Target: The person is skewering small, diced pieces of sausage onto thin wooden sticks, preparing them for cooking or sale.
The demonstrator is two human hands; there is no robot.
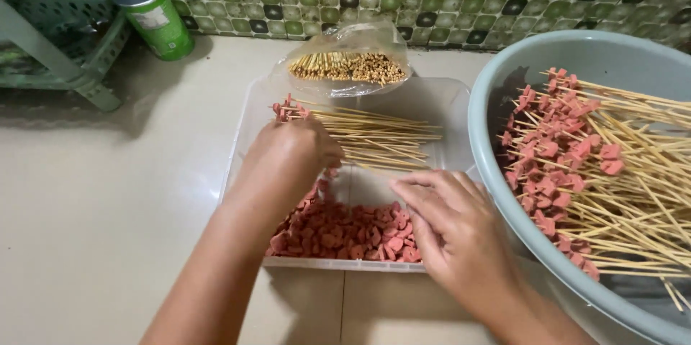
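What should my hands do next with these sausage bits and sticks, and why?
Probably pinch one sausage piece with the right hand. That hand hovers open over the pile in the clear tray, while the left hand is already at the skewers.

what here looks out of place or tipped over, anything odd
One thing: the green cylindrical can at the far left leans tilted against the pale green plastic rack, open end up. Otherwise the pink sausage pieces stay inside the clear plastic tray, nothing spilled.
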